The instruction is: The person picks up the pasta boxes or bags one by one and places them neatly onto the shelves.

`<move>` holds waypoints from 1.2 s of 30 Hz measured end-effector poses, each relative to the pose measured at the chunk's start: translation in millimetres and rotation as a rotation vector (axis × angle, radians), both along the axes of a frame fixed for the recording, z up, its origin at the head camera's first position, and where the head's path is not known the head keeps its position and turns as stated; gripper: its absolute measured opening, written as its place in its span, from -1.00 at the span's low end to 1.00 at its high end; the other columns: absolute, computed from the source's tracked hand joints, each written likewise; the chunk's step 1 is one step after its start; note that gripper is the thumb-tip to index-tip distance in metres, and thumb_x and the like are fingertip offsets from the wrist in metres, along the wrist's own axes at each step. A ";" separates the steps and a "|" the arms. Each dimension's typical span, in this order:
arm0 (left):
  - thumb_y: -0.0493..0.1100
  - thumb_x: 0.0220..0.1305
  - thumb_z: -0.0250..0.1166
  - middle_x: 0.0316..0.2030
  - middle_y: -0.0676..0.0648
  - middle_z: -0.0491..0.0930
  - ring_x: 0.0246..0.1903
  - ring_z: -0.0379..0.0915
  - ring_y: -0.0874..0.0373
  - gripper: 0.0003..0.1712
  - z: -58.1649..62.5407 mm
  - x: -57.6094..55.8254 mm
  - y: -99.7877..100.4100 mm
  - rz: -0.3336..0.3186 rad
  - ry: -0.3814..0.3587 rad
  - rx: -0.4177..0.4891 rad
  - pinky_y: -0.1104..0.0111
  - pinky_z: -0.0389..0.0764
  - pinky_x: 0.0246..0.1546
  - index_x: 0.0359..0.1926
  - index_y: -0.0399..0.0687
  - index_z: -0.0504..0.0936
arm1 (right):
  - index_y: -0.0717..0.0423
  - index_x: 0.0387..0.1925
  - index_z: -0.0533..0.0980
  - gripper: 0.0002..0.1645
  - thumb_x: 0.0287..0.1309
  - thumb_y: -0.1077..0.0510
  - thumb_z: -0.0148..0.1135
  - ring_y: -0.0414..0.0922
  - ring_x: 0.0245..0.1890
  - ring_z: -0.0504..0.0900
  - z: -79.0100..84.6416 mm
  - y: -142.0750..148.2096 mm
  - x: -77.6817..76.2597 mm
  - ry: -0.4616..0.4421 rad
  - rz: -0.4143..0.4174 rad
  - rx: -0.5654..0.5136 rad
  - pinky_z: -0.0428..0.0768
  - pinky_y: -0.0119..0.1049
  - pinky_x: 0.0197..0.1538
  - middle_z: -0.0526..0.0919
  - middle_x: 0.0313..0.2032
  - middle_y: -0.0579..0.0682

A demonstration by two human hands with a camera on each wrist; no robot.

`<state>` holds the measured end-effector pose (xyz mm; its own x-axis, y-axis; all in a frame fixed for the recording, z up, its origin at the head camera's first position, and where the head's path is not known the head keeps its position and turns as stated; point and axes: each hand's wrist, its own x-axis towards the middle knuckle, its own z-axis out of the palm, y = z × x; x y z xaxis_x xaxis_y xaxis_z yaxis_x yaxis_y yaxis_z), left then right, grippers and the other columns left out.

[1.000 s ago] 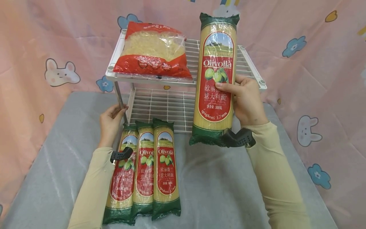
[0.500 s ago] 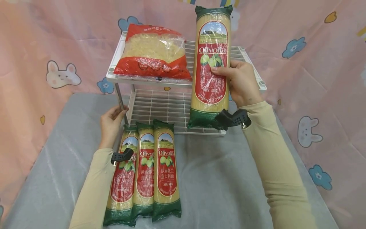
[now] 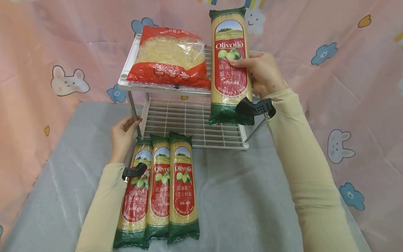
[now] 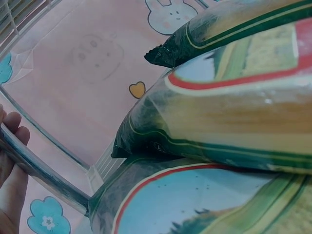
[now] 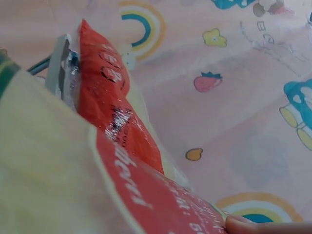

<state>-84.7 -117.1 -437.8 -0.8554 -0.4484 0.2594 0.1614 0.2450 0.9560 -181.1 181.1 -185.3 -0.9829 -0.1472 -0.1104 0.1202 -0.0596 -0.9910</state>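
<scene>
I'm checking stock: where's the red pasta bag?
In the head view, the red pasta bag lies on the top shelf, at its left end, left of the held spaghetti pack.

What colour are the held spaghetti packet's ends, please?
The packet has dark green ends, clearest in the head view.

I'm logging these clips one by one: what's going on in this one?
A person's right hand holds up a spaghetti pack near the top shelf of a white rack, where a red pasta bag lies. The left hand grips a rack post. Three more spaghetti packs lie side by side on the grey cloth in front.
</scene>
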 end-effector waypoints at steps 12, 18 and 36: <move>-0.20 0.32 0.20 -0.07 -0.24 0.63 -0.06 0.57 0.17 -0.69 0.7 -1.3 2.6 -0.032 0.014 0.023 0.31 0.50 0.06 -0.03 -0.34 0.60 | 0.36 0.14 0.37 -0.37 0.13 0.10 0.32 -0.17 -0.43 0.64 8.9 7.1 -15.8 -0.013 0.208 0.565 0.66 -0.39 -0.35 0.59 -0.31 -0.02; -0.21 0.33 0.19 -0.07 -0.23 0.63 -0.04 0.56 0.08 -0.71 0.8 -1.2 1.3 -0.013 0.008 0.009 0.29 0.49 0.08 -0.02 -0.32 0.61 | 0.33 0.18 0.38 -0.32 0.17 -0.04 0.26 -0.21 -0.38 0.61 11.0 7.8 -16.9 0.021 0.267 0.805 0.63 -0.45 -0.28 0.58 -0.27 -0.06; -0.18 0.33 0.19 -0.04 -0.22 0.61 0.00 0.54 0.07 -0.68 2.0 1.9 -0.1 -0.011 -0.017 0.014 0.29 0.47 0.11 0.01 -0.28 0.60 | 0.34 0.07 0.47 -0.37 0.01 0.08 0.42 -0.19 -0.44 0.64 6.4 38.5 -12.3 -0.056 0.237 0.557 0.64 -0.44 -0.25 0.65 -0.33 -0.03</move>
<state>-82.8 -117.2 -435.8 -0.8645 -0.4426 0.2382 0.1476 0.2294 0.9621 -193.4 219.6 -178.9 -0.9207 -0.2670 -0.2846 0.1196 0.5011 -0.8571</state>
